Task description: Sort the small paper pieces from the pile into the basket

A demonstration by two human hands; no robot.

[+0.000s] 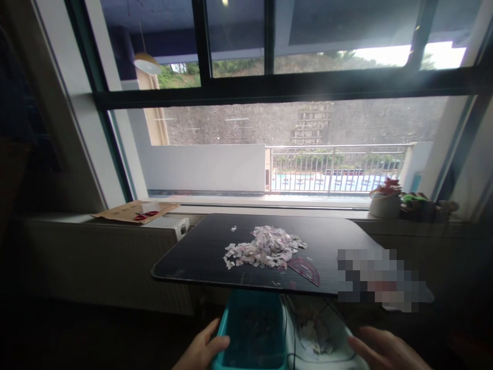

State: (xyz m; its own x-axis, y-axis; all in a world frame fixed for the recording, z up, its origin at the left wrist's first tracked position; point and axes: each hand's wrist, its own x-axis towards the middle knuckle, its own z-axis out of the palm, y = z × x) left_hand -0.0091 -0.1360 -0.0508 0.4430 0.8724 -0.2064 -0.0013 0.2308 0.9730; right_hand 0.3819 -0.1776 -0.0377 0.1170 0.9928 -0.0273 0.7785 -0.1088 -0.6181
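Observation:
My left hand [206, 347] grips the left rim of a teal plastic bin [223, 329], thumb over the edge. Small pale scraps lie dimly inside it. My right hand [385, 347] is closed at the right edge of a white bin [346, 329], which stands against the teal one. Crumpled paper [316, 334] and dark cords show in the white bin. Both bins sit below the front edge of a black tabletop [185, 257]. On that top lies a heap of small torn paper pieces [265, 246], with a pinkish clear protractor [306, 270] at its right.
A blurred-out patch [381, 280] covers the table's right end. Red-handled scissors [146, 215] rest on brown paper [123, 211] on the sill, above a radiator [115, 257]. A whitish pot [385, 203] stands at the right of the sill, before a large window.

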